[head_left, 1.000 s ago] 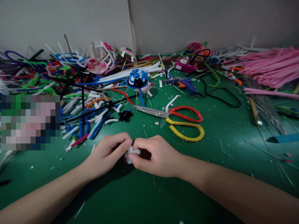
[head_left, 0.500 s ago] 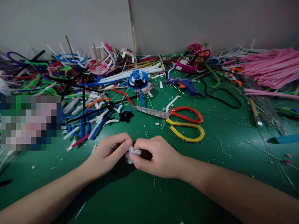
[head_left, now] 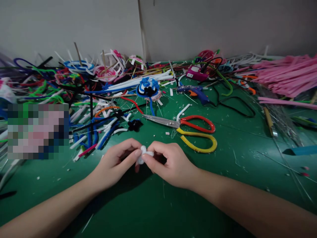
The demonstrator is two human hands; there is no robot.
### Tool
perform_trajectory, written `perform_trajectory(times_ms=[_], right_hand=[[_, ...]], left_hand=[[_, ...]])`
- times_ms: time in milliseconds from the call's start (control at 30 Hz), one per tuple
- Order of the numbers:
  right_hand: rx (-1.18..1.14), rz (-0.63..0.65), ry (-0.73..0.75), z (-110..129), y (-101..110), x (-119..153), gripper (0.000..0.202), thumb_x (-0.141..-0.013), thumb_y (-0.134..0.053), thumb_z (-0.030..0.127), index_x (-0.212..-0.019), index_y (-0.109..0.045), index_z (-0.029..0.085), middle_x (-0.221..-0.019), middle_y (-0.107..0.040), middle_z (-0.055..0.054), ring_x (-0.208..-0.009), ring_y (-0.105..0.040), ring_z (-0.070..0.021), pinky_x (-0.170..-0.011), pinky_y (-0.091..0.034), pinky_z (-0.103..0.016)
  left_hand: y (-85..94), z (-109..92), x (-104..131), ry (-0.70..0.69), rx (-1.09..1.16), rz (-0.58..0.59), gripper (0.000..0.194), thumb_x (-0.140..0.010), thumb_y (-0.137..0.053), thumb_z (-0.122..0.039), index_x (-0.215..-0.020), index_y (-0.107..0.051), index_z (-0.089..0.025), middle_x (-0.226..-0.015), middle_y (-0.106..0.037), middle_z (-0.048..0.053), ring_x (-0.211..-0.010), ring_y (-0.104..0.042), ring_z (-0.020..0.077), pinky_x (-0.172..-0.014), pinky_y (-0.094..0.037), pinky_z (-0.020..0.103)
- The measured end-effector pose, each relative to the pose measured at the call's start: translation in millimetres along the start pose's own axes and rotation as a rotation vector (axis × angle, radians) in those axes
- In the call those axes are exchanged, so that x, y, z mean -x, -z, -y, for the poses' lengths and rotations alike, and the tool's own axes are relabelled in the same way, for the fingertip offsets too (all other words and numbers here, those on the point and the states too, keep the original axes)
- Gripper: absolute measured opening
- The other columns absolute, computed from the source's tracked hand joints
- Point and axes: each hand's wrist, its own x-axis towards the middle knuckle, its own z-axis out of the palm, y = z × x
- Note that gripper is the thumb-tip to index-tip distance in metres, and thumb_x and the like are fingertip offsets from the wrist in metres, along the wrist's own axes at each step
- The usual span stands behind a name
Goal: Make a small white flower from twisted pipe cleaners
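A small white fuzzy pipe cleaner piece (head_left: 143, 158), bent into loops, sits between my two hands above the green table (head_left: 158, 211). My left hand (head_left: 121, 158) pinches its left side between thumb and fingers. From the right, my right hand (head_left: 170, 162) grips it with thumb and forefinger. Fingertips hide part of the piece. Just beyond my hands lie scissors (head_left: 170, 123) with one red and one yellow handle, blades pointing left. A black flower-shaped piece (head_left: 135, 125) rests to the left of the blade tips.
Cut pipe cleaners (head_left: 99, 132) are heaped at left. A blue and white coiled hat shape (head_left: 148, 87) stands at centre. Behind the scissors lies a blue glue gun (head_left: 195, 92) near a magenta power socket (head_left: 197, 73). Pink pipe cleaners (head_left: 289, 76) are piled at right, above a wooden-handled tool (head_left: 269, 120).
The white piece now shows more upright between my fingertips, its loops turned a little. Both hands stay close together, and the whole view has shifted slightly.
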Motion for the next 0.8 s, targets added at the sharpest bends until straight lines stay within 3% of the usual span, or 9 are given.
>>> perform_trajectory(times_ms=[400,800], right_hand=[[0.014,0.006,-0.014,-1.0,-0.6,-0.6,0.022,-0.091,-0.05,0.029,-0.073,-0.053,0.017,-0.058,-0.057,0.005,-0.048,-0.049,-0.0042,-0.053,-0.036,-0.016],[-0.024,0.089,-0.072,-1.1,0.7,-1.7,0.021,-0.09,-0.048,0.032,-0.076,-0.053,0.017,-0.063,-0.059,0.003,-0.054,-0.052,-0.0065,-0.054,-0.038,-0.018]], left_hand=[[0.2,-0.5,-2.3,0.027,-0.052,0.009,0.022,-0.092,-0.044,-0.031,-0.077,-0.053,-0.017,-0.061,-0.055,-0.005,-0.053,-0.055,0.008,-0.053,-0.043,0.019],[0.5,1.0,-1.0,0.037,-0.096,-0.012,0.024,-0.09,-0.046,-0.029,-0.07,-0.048,-0.017,-0.054,-0.053,-0.005,-0.049,-0.052,0.008,-0.05,-0.04,0.019]])
